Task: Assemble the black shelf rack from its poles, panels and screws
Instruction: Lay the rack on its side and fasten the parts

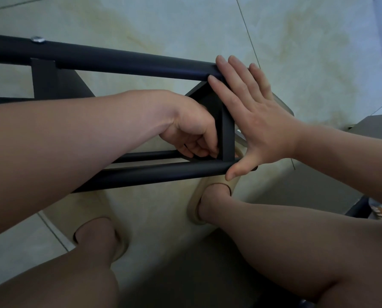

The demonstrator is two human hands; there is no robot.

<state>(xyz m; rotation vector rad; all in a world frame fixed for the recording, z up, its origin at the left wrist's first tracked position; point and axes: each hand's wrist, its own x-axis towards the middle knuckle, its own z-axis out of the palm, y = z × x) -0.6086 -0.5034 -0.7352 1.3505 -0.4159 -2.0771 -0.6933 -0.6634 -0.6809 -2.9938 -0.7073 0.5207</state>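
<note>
The black rack lies on its side on the tiled floor. Its far pole [119, 61] runs from the left edge to centre right and carries a silver screw head [37, 39] near the left. A near pole [163, 173] runs below it, with a thinner pole [145, 155] just behind. A black triangular panel [226, 132] sits between the pole ends. My right hand [256, 123] lies flat with straight fingers against the pole ends and the panel. My left hand [190, 132] reaches inside the frame, fingers curled at the panel's lower corner; what they pinch is hidden.
Another black panel [50, 81] is fixed between the poles at the left. My feet in beige slippers [207, 196] stand just under the near pole. A grey piece [376, 127] and a dark item [361, 207] lie at the right edge.
</note>
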